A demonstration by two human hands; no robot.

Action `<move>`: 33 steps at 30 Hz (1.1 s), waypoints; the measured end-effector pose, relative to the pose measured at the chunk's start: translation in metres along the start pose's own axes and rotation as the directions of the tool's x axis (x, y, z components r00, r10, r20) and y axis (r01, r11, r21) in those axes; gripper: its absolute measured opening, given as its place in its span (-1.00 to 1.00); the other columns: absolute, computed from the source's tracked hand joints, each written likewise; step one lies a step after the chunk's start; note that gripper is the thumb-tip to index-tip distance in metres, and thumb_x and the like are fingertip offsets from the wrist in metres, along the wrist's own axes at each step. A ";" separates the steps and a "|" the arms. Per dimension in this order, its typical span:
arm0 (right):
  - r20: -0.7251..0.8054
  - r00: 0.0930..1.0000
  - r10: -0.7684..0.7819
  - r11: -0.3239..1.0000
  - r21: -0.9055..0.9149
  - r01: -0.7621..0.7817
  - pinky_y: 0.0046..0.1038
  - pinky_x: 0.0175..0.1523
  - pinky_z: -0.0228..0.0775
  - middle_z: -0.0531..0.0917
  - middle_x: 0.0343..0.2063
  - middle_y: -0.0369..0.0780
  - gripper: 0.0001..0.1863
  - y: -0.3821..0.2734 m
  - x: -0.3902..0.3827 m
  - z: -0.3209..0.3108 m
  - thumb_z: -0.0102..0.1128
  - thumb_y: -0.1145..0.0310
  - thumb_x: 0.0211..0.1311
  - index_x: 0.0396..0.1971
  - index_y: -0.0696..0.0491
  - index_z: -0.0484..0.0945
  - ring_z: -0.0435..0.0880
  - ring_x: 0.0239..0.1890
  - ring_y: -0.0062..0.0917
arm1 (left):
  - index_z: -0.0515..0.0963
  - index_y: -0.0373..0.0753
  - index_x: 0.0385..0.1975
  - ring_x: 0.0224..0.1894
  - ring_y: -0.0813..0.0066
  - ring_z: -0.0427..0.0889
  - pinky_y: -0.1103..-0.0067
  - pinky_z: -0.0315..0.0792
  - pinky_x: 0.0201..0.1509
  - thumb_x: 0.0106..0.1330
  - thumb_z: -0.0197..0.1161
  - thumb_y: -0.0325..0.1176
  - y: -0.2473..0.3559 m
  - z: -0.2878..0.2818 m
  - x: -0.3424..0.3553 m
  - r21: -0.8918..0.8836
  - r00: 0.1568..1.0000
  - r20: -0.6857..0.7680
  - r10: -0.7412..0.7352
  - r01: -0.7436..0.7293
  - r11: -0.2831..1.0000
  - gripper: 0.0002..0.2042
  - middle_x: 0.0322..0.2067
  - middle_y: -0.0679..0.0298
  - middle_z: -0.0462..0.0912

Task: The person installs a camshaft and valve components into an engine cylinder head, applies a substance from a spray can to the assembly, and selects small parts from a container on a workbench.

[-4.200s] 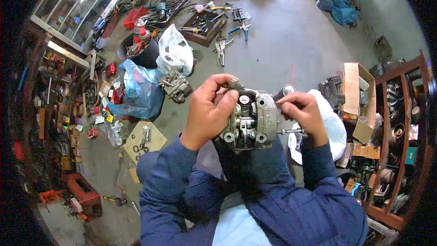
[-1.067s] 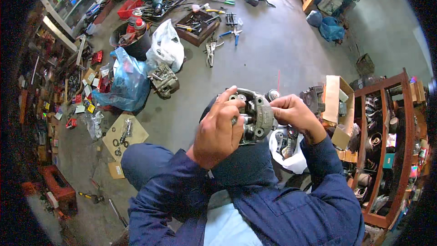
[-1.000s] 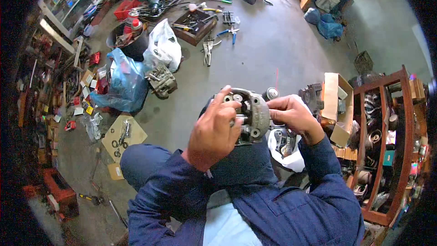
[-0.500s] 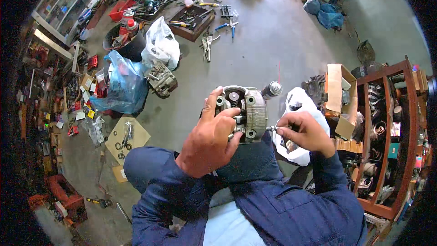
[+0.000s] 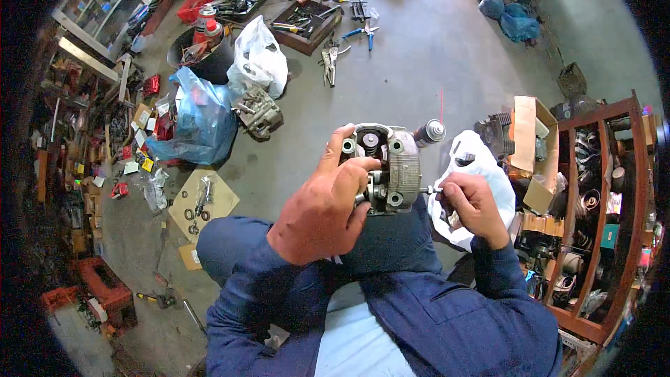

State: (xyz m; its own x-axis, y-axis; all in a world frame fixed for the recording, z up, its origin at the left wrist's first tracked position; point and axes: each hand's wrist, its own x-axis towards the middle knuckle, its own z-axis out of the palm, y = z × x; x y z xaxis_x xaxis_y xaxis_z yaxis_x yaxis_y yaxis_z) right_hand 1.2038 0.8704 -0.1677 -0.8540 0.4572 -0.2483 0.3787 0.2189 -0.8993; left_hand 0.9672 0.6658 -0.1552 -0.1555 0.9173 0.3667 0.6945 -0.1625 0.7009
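A grey metal cylinder head [image 5: 404,167], with a valve spring and rocker parts exposed, sits over my dark-clad leg. My left hand [image 5: 322,206] grips its left side, fingers reaching across the top. At the head's right side, my right hand [image 5: 472,209] pinches a thin silver bolt-like pin [image 5: 434,189], its end at the casting. Just behind stands a spray can [image 5: 430,132] with a red straw. A white plastic bag [image 5: 488,160] lies behind my right hand.
Left are an engine casing [image 5: 259,117], blue bag [image 5: 195,122], bucket [image 5: 185,56] and card with rings [image 5: 216,195]. Ahead lie pliers [image 5: 330,63] and a wooden toolbox [image 5: 300,35]. Right are a cardboard box [image 5: 523,132] and wooden rack [image 5: 602,237]; at lower left a red toolbox [image 5: 105,279].
The right hand has moved down and outward along the head's right side, where the silver pin now shows between fingers and casting. My left hand has shifted from the top edge to grip across the left.
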 end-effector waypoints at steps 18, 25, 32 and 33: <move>-0.090 0.928 -0.362 0.911 -0.246 0.331 -0.50 -0.29 0.43 0.68 -0.44 -0.21 -0.88 -0.009 0.001 0.006 0.34 0.43 0.26 -0.27 0.15 0.67 0.64 -0.41 -0.53 | 0.29 -0.32 -0.20 0.42 -0.59 0.16 -0.03 0.26 0.43 -0.02 0.36 -0.65 0.005 0.001 0.000 0.033 1.000 -0.008 0.012 -0.012 0.999 -0.58 0.13 -0.11 0.58; -0.062 0.996 -0.058 0.994 -0.095 0.052 -0.49 -0.22 0.47 0.67 -0.35 -0.13 -0.86 -0.001 -0.008 0.016 0.30 0.45 0.29 -0.23 0.18 0.65 0.67 -0.33 -0.48 | 0.24 -0.28 -0.20 0.45 -0.61 0.09 -0.07 0.12 0.51 0.08 0.34 -0.63 0.017 0.004 -0.004 0.115 0.998 0.013 -0.062 0.060 0.992 -0.59 0.23 -0.14 0.52; -0.210 0.824 -0.526 0.850 -0.095 0.518 -0.41 -0.09 0.54 0.67 -0.34 -0.15 -0.87 0.009 0.004 0.014 0.33 0.58 0.16 -0.27 0.16 0.64 0.71 -0.22 -0.35 | 0.25 -0.26 -0.22 0.44 -0.55 0.16 -0.21 -0.01 0.49 0.29 0.28 -0.60 0.023 0.018 -0.003 0.140 0.994 -0.054 -0.100 0.106 0.984 -0.71 0.23 -0.06 0.53; -0.196 0.826 -0.528 0.848 -0.079 0.524 -0.37 -0.04 0.55 0.69 -0.31 -0.16 -0.85 0.009 0.003 0.011 0.31 0.61 0.13 -0.28 0.15 0.64 0.70 -0.20 -0.31 | 0.24 -0.27 -0.22 0.44 -0.52 0.17 -0.17 0.02 0.49 0.38 0.23 -0.56 0.024 0.019 -0.001 0.102 0.992 -0.068 -0.102 0.109 0.989 -0.76 0.21 -0.09 0.55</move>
State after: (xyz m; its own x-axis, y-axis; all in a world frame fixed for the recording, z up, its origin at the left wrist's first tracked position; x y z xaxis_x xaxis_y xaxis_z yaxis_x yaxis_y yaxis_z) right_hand 1.2004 0.8640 -0.1806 -0.8355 0.4313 0.3405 -0.0978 0.4930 -0.8645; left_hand 0.9969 0.6676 -0.1506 -0.2726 0.9024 0.3337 0.7412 -0.0242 0.6708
